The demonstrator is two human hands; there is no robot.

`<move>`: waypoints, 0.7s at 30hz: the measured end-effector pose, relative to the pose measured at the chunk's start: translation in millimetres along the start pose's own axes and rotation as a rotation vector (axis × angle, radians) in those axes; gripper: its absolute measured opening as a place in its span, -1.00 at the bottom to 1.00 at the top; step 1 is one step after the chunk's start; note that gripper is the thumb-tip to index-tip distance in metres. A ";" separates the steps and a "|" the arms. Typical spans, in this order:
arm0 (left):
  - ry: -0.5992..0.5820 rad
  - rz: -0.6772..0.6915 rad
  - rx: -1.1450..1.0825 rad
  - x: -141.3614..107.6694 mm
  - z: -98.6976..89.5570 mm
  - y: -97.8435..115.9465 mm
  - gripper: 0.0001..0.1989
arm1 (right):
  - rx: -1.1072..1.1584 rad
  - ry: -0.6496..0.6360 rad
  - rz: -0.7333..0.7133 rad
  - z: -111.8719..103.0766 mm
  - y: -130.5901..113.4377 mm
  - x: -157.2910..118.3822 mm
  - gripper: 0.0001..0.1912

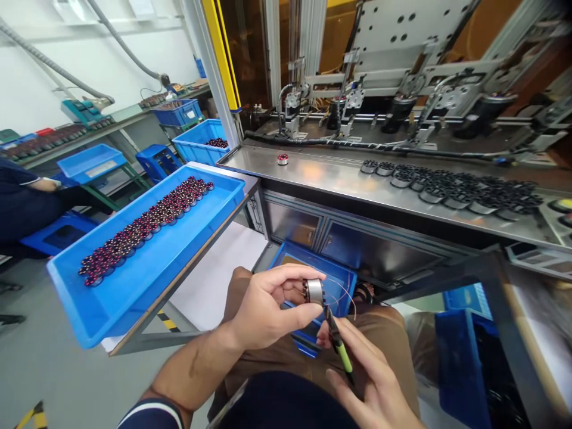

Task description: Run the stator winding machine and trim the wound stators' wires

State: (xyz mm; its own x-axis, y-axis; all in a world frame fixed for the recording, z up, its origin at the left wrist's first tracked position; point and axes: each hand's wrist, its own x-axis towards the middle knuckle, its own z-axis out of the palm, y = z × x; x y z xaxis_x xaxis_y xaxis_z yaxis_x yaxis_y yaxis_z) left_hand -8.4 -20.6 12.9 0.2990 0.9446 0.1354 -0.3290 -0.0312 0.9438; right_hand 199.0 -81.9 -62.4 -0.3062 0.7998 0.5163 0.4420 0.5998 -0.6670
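Observation:
My left hand (272, 307) holds a round metal part (314, 292) between thumb and fingers, its silver side toward the right. Thin copper-coloured wires (349, 296) curve out from the part on its right. In my right hand (370, 369) is a cutter with green and black handles (343, 356). Its dark jaws touch or nearly touch the lower right edge of the metal part; the exact contact is too small to tell. Both hands are above my lap.
A blue tray (179, 244) with rows of red-and-dark parts stands at left. On the machine's metal ledge (330, 179) lie one red-topped part (283, 159) and many black-topped parts (447, 185). A blue bin (286, 250) sits below. A seated person (27, 202) is at far left.

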 end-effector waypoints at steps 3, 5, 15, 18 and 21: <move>0.007 0.002 0.028 0.3 2.5 0.2 -0.62 | -0.015 0.009 -0.008 -0.5 0.4 0.2 -0.28; 0.007 -0.002 0.043 1.2 4.5 0.1 -0.62 | -0.030 0.026 0.000 -1.8 -0.1 0.0 -0.30; 0.007 -0.012 0.017 1.1 3.2 -2.2 -0.62 | -0.071 0.068 -0.040 0.8 7.4 -3.6 -0.33; -0.005 0.016 0.026 -0.2 -0.2 -3.0 -0.60 | -0.102 0.087 -0.026 2.2 9.2 -3.8 -0.36; -0.009 0.071 0.057 -1.7 -1.3 -3.1 -0.68 | -0.062 0.061 -0.002 1.6 4.2 0.3 -0.34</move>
State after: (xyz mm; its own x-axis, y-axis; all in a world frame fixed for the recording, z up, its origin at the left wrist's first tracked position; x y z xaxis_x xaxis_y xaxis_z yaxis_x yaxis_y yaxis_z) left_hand -9.1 -21.7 9.3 0.2847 0.9365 0.2048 -0.2981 -0.1166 0.9474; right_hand 199.4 -79.1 -65.9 -0.2560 0.7945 0.5507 0.4930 0.5973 -0.6326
